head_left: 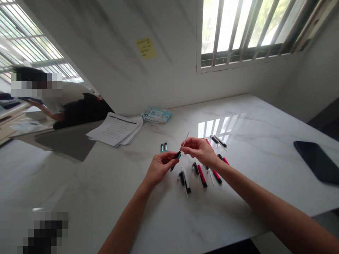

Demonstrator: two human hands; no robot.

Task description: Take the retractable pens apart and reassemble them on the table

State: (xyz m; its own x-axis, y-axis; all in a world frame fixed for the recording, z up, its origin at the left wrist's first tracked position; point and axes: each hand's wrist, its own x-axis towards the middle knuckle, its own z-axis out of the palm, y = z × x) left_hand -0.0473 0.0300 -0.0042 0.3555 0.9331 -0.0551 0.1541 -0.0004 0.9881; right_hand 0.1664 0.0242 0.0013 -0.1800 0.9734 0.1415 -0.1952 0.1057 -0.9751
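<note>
My left hand (160, 166) is closed around a dark pen barrel (176, 159) with a blue part, held tilted above the table. A thin pale pen refill (186, 138) rises from the barrel's upper end, pinched between the fingertips of my right hand (197, 150). On the table below lie pen parts: a white and black barrel (186, 181), a red and black barrel (202, 176), small black pieces (195, 168) and thin white refills. More pen parts (220, 141) lie beyond my right hand, which partly hides others. Two short blue and black pens (164, 146) lie behind my left hand.
A stack of printed sheets (116, 128) and a blue wipes packet (156, 115) lie by the wall. A dark phone or tablet (317, 160) rests on the right. A yellow note (146, 48) sticks to the wall. Another person (66, 98) sits beyond the table's left side.
</note>
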